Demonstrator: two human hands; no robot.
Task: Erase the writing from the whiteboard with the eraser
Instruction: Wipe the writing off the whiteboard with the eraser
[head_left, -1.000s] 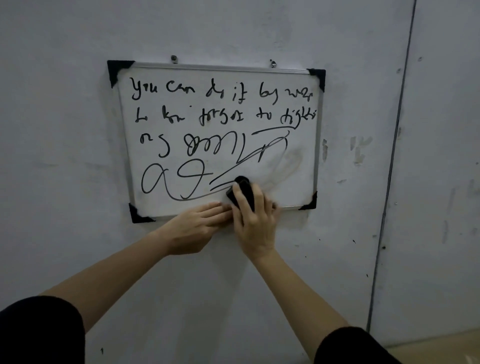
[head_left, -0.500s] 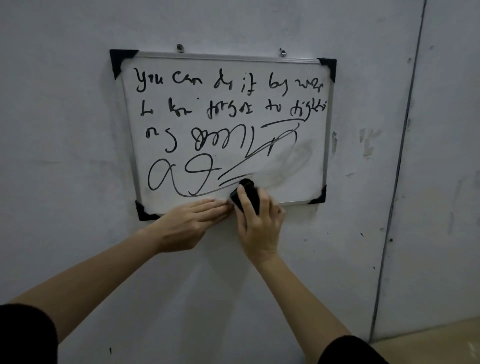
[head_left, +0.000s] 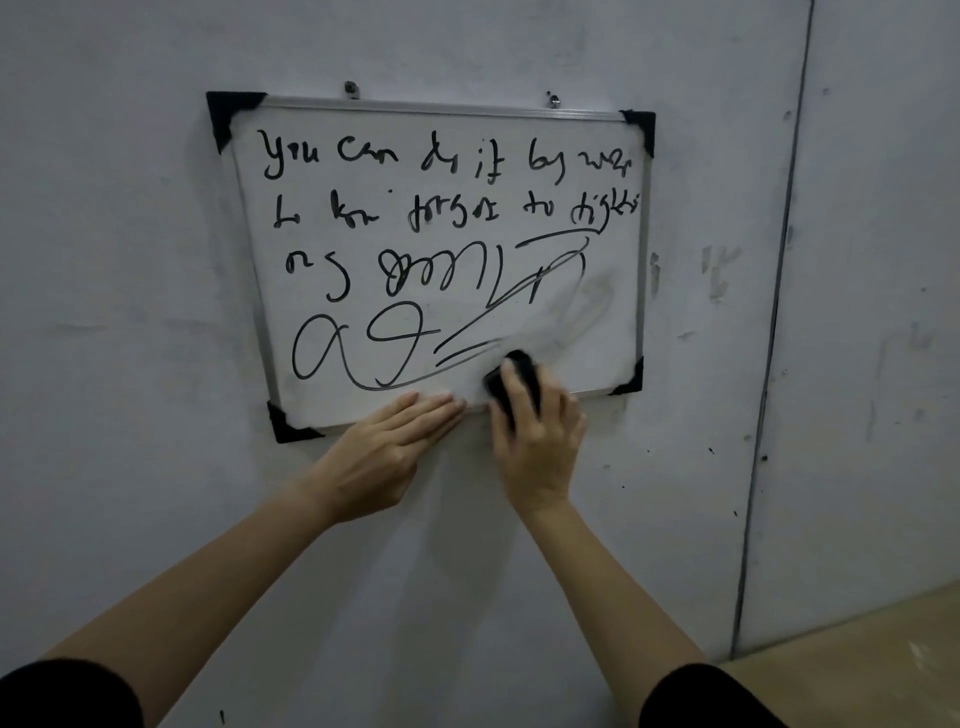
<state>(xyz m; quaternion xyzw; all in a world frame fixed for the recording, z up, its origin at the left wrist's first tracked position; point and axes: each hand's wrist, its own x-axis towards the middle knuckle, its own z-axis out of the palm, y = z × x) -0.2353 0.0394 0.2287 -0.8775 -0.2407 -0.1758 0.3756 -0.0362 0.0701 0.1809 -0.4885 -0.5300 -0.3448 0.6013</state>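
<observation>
A small whiteboard (head_left: 613, 332) with a metal frame and black corner caps hangs on a grey wall. Black handwriting (head_left: 447, 166) fills its top rows, and loops and long strokes cross its lower half. The lower right part is smeared grey. My right hand (head_left: 537, 441) presses a black eraser (head_left: 511, 376) against the board near the bottom edge, right of centre. My left hand (head_left: 389, 447) lies flat with its fingers on the bottom frame, just left of the eraser.
The grey wall (head_left: 130, 312) surrounds the board. Two screws (head_left: 351, 87) hold it at the top. A dark vertical seam (head_left: 774, 338) runs down the wall on the right. A strip of tan floor (head_left: 857, 654) shows at the lower right.
The eraser and my right hand stay low on the board, shifted slightly. My left hand keeps its place on the bottom frame. The view has tilted a little.
</observation>
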